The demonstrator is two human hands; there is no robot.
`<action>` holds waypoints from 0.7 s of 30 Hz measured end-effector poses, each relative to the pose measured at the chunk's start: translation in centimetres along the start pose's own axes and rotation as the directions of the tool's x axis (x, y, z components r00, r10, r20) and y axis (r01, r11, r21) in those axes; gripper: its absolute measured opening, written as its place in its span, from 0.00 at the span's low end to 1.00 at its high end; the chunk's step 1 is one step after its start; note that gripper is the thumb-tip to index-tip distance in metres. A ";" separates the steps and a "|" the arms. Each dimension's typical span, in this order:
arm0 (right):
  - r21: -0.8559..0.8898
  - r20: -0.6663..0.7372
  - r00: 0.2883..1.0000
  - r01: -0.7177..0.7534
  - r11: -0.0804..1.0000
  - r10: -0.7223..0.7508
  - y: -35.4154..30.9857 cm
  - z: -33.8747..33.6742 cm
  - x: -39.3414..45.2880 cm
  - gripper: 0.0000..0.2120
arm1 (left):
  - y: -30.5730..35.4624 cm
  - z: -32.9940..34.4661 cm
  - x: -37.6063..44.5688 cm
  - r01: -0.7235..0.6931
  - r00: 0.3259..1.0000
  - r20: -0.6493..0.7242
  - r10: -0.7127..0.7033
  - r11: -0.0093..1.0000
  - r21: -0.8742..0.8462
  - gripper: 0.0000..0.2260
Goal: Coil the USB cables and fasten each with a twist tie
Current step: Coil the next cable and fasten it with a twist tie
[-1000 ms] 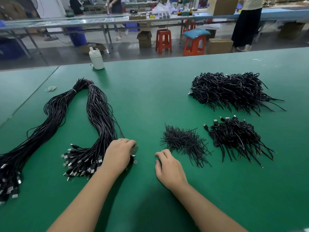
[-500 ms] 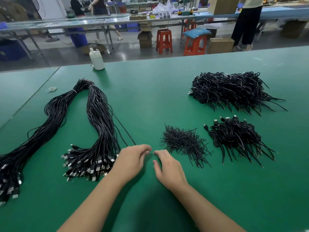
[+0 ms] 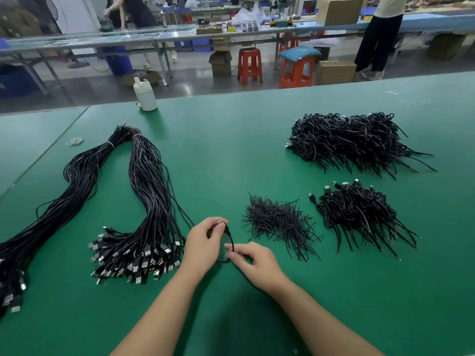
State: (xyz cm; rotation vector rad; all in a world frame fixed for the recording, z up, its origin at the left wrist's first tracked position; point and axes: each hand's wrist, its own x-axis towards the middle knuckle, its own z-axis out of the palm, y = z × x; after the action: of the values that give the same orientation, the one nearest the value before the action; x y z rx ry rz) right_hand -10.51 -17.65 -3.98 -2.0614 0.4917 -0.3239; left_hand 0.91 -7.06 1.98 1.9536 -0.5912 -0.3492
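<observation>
**First loop of a fresh cable**

At six o'clock on the green table [image 3: 231, 140], both hands meet over one USB cable [image 3: 232, 246]. A second ago the left hand [image 3: 203, 246] lay on the plug ends of the loose cable bundle [image 3: 144, 209] at eight o'clock, while the right hand [image 3: 257, 263] rested flat on the table, holding nothing. Half a second ago the left hand was drawing a single strand towards the centre. That strand now curves in a short arc between the two hands, so one cable has been separated from the stock and its coiling appears to be just starting; no tie is on it yet.

Left hand: fingers curled, thumb and forefinger pinching the plug end, whose metal tip shows at the knuckles. Right hand: thumb and forefinger closed lightly on the cable at the arc's lower end, the other fingers loosely bent. The rest of the strand is mostly hidden behind the left hand.

Twist ties [image 3: 279, 222] lie in a pile at three o'clock from the hands, within easy reach. Finished coils [image 3: 359, 214] sit beyond them, with a larger heap [image 3: 354, 142] at one o'clock. A white bottle [image 3: 145, 97] stands at eleven o'clock.
</observation>
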 end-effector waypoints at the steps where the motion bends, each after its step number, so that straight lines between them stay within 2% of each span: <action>1: 0.014 -0.001 1.000 -0.020 1.000 0.020 0.0 -0.1 0.1 0.07 | 0.0 0.2 0.0 0.036 0.999 0.007 -0.035 0.996 -0.077 0.07; 4: -0.025 0.043 0.999 -0.023 0.999 0.024 0.2 -0.2 0.3 0.08 | 0.0 1.1 -0.5 0.158 0.980 0.153 -0.126 0.963 -0.217 0.05; 6: -0.054 0.065 0.997 -0.024 0.998 0.027 0.1 -0.2 0.4 0.10 | -0.7 1.8 -0.8 0.178 0.953 0.266 -0.142 0.977 -0.115 0.09; 8: -0.072 0.080 0.996 -0.035 0.997 0.041 0.0 -0.2 0.4 0.11 | -1.2 2.0 -0.9 0.134 0.939 0.316 -0.133 0.991 0.019 0.12; 12: -0.081 0.101 0.993 -0.059 0.995 0.067 -0.1 -0.3 0.4 0.12 | -1.0 2.0 -0.8 0.139 0.926 0.351 -0.137 0.990 0.020 0.12; 14: -0.057 0.118 0.990 -0.070 0.996 0.076 -0.2 -0.5 0.3 0.14 | -0.7 1.8 -0.8 0.191 0.930 0.336 -0.149 0.977 -0.093 0.15; 16: -0.033 0.151 0.985 -0.084 0.996 0.089 -0.3 -0.5 0.0 0.18 | 0.0 1.3 -0.3 0.173 0.969 0.218 -0.120 0.955 -0.242 0.17; 18: 0.013 0.175 0.977 -0.122 0.992 0.118 -0.4 -0.7 -0.2 0.22 | 1.1 0.1 1.1 0.109 0.993 0.090 -0.074 0.863 -0.493 0.19; 20: 0.069 0.198 0.970 -0.158 0.985 0.141 -0.4 -0.8 -0.2 0.24 | 2.7 -1.4 2.4 0.140 0.990 0.120 -0.073 0.598 -0.789 0.20; 21: 0.099 0.205 0.970 -0.156 0.983 0.133 -0.4 -0.9 -0.1 0.25 | 3.3 -2.1 2.8 0.177 0.984 0.172 -0.056 0.476 -0.861 0.19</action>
State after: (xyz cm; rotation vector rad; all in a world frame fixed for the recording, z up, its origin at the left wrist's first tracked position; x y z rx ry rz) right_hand -10.89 -18.07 -3.16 -1.9100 0.4875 -0.0571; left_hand 3.43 -8.18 5.92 0.9452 -0.2382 -0.7061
